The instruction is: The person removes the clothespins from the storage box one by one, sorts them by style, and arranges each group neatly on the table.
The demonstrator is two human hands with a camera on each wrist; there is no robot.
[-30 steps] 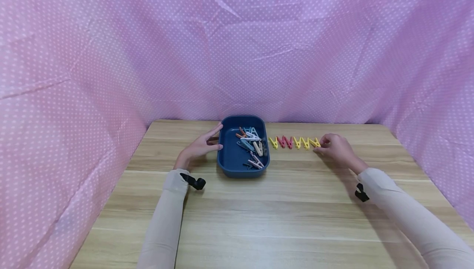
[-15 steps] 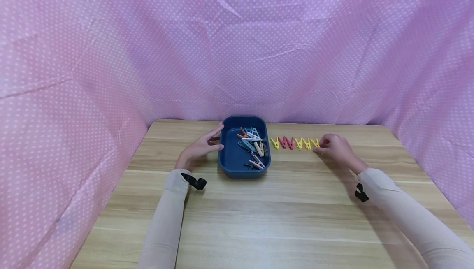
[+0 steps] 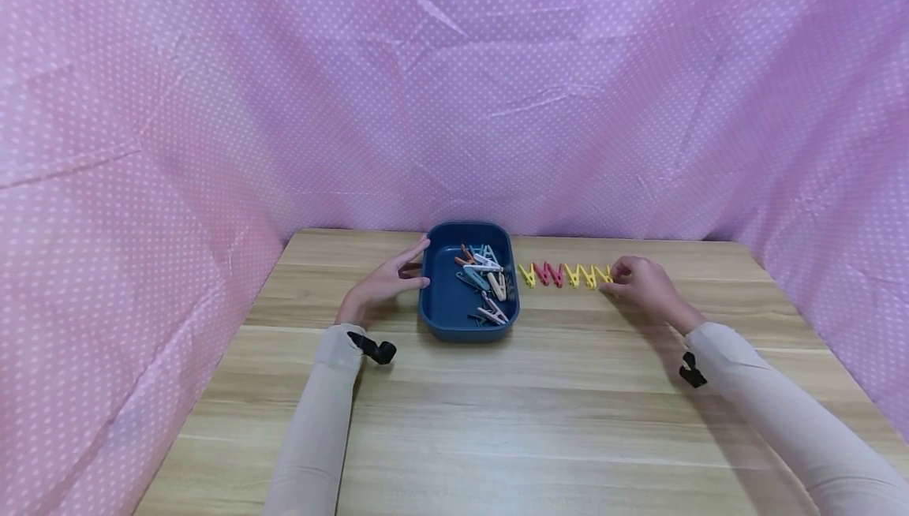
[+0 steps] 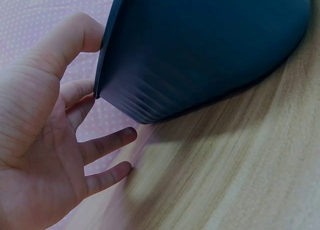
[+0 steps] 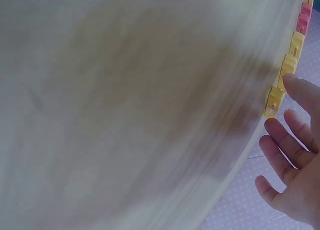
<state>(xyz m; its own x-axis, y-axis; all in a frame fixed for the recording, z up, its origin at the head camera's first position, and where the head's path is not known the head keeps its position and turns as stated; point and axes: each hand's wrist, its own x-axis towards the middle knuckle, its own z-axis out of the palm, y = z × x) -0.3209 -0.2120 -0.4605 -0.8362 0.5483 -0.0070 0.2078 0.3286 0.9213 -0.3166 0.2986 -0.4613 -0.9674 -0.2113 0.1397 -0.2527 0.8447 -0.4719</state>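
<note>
My left hand (image 3: 383, 281) rests against the left side of the dark blue bin (image 3: 469, 334), thumb and index at its rim, the other fingers spread in the left wrist view. Inside the bin lie several clothespins (image 3: 490, 266) in white, blue, orange and beige. To its right runs a row of clothespins on the table: a yellow one (image 3: 527, 275), two red ones (image 3: 555, 275), then more yellow ones (image 3: 588, 277). At the row's right end, my right hand (image 3: 645, 283) pinches the last yellow clothespin (image 5: 273, 103) between thumb and fingers.
The wooden table (image 3: 525, 421) reaches back to a pink dotted cloth (image 3: 454, 106) that hangs behind and at both sides. A black wrist camera (image 3: 379, 352) is strapped to the left sleeve, and another (image 3: 692, 372) to the right one.
The last yellow clothespin has been straightened against its neighbour in the row by my right hand. My left hand has stayed at the bin; the head view has shifted slightly.
</note>
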